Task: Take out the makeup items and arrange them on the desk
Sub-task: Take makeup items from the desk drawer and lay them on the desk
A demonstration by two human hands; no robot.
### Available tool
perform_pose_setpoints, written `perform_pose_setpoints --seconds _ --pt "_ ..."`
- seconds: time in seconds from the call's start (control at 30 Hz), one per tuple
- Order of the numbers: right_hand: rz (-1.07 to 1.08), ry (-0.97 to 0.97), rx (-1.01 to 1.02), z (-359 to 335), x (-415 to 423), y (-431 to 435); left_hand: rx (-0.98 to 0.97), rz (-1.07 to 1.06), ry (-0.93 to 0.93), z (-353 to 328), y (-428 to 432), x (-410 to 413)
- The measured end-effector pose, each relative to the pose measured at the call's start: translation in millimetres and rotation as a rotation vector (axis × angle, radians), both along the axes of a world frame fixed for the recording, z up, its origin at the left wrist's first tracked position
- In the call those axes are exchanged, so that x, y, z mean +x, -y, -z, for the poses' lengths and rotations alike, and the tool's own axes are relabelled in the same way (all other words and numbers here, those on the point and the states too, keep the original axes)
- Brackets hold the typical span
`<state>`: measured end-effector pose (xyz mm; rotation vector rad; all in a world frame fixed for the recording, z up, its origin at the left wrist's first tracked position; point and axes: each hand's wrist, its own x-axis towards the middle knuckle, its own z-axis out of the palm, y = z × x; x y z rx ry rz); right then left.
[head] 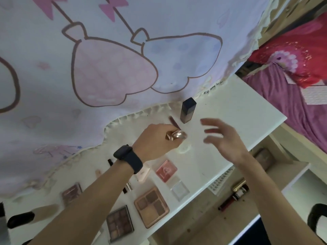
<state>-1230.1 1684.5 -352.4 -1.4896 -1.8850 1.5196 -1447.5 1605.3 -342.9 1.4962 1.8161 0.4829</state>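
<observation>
My left hand (155, 138), with a dark watch on its wrist, grips a small shiny rose-gold item (177, 135) just above the white desk (235, 110). To the right, my right hand (223, 137) hovers over the desk, fingers spread and holding nothing. A dark square bottle (188, 110) stands upright behind the hands, with a thin dark stick (174, 123) lying beside it. Nearer me lie a pink compact (166, 170), a clear square case (179, 190), a rose-gold eyeshadow palette (151, 206), a dark palette (119, 222) and a smaller palette (71, 192).
A printed white and pink curtain (106, 68) hangs over the desk's far side. An open drawer or shelf (235, 193) below the desk's right edge holds a gold-capped tube and a dark red stick. A bed with red and purple bedding (292, 68) is at right.
</observation>
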Motion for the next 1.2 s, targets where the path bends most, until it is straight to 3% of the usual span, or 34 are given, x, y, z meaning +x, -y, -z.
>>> perform_pose_setpoints --seconds 0.1,0.23,0.33,0.47,0.57,0.73,0.93,1.2 --pt "-0.162 -0.014 -0.108 15 10 24 -0.001 0.009 0.111 -5 -8 7" --pt "-0.034 0.121 0.207 35 7 33 0.009 0.019 0.065 -2 -21 30" --pt "-0.044 0.138 0.327 48 10 25 -0.018 0.023 0.073 -1 -29 40" --pt "0.070 0.090 0.323 59 14 -3 0.047 -0.261 0.220 -3 -35 38" --pt "0.163 0.087 0.289 66 12 -27 0.149 -0.481 0.137 6 -43 31" --pt "0.103 0.062 0.284 71 -1 -59 0.144 -0.391 0.016 15 -60 31" --pt "-0.022 0.174 0.280 71 -6 -81 0.168 -0.355 -0.047 19 -73 29" --pt "0.176 0.226 0.371 81 -33 -59 0.184 -0.214 -0.249 25 -75 25"
